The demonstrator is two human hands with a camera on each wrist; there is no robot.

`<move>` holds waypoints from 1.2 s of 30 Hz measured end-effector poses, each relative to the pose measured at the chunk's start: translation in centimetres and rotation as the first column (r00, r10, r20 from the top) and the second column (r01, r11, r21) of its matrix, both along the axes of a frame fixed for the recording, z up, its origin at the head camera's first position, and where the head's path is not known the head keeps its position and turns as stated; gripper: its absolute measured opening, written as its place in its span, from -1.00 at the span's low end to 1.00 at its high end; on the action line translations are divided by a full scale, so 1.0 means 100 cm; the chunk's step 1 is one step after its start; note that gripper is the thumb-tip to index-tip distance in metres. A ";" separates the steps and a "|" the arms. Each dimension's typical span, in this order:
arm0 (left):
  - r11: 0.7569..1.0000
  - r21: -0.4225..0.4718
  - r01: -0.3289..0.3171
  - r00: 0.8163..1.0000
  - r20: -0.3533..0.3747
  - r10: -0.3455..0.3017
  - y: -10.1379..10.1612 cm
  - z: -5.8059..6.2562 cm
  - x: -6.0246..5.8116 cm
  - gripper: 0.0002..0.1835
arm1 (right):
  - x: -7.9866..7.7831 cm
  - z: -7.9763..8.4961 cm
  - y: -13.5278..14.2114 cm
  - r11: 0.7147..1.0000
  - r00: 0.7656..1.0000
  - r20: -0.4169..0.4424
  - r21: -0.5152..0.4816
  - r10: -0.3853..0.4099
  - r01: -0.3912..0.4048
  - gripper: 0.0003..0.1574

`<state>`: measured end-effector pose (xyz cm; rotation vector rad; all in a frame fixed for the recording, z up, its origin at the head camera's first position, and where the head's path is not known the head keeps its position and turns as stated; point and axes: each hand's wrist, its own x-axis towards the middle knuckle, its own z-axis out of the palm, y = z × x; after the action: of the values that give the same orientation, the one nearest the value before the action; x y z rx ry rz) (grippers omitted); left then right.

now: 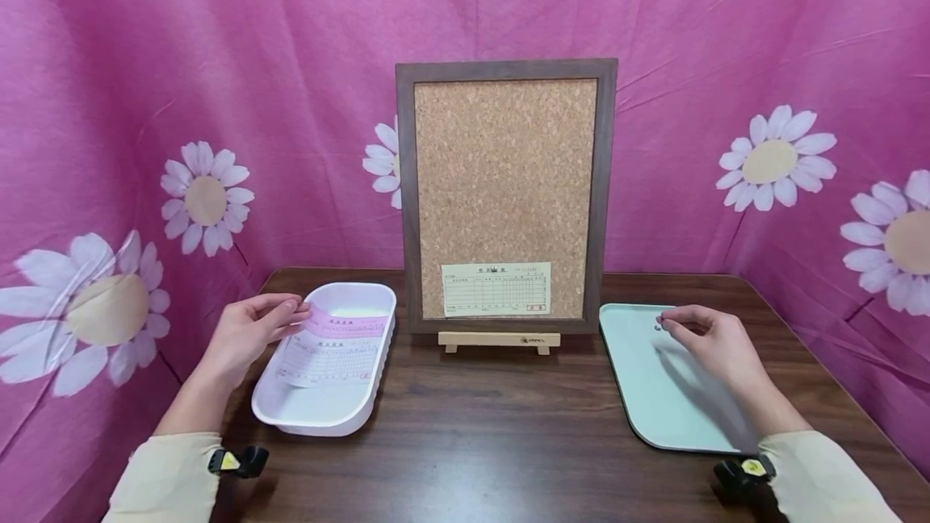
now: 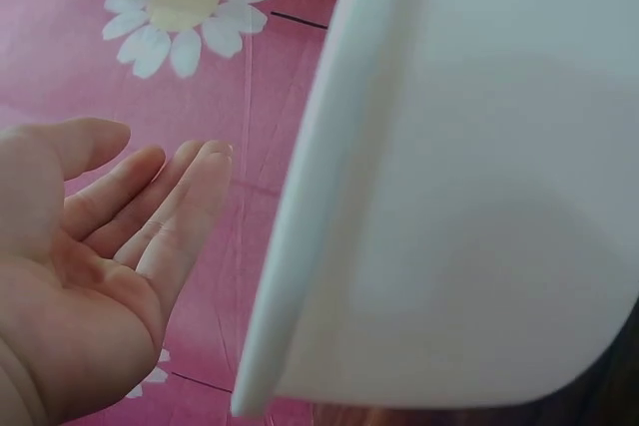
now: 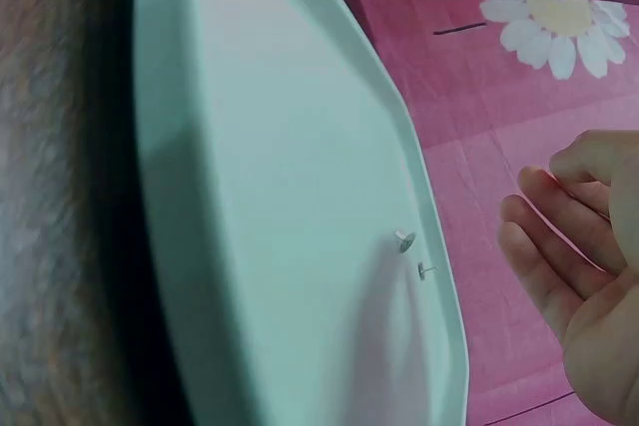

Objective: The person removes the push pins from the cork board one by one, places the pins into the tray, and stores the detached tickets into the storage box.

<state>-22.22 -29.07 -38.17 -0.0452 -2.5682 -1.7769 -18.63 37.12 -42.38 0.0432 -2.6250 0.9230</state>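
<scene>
In the head view my left hand [image 1: 250, 333] hovers at the left rim of a white plastic tray [image 1: 301, 414]. Its fingertips appear close to the edge of a pink printed slip [image 1: 345, 326]; the left wrist view shows thumb and fingers apart, with no paper between them. A pale printed slip [image 1: 330, 360] lies lower in the same tray. Over the far left corner of a mint-green tray [image 1: 654, 406], my right hand [image 1: 715, 345] has loosely bent fingers. Near those fingertips, two metal thumbtacks [image 3: 404, 240] are on the green tray, and I see nothing held.
A framed cork board [image 1: 504, 176] stands upright on a small wooden easel [image 1: 499, 340] between the trays. One greenish printed form [image 1: 497, 290] is against its lower part. Brown wooden table [image 1: 465, 426] lies in front; a pink flowered curtain [image 1: 312, 103] surrounds the back and sides.
</scene>
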 end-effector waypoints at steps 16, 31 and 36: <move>0.997 -0.049 0.066 0.997 -0.041 -0.068 0.017 0.000 -0.003 -0.48 | -0.002 0.012 -0.011 0.999 0.998 -0.035 -0.017 0.046 -0.047 -0.83; 0.992 -0.019 0.128 0.991 -0.047 -0.128 0.031 0.000 -0.009 -0.50 | -0.009 0.020 -0.026 0.994 0.991 -0.091 -0.052 0.096 -0.101 -0.85; 0.991 -0.048 0.128 0.991 -0.034 -0.129 0.035 0.001 -0.009 -0.50 | -0.009 0.023 -0.032 0.991 0.990 -0.085 -0.066 0.109 -0.115 -0.85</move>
<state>-23.16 -25.56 -38.10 -0.2473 -2.6352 -1.7392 -19.57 33.94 -40.12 0.2080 -2.5351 1.0285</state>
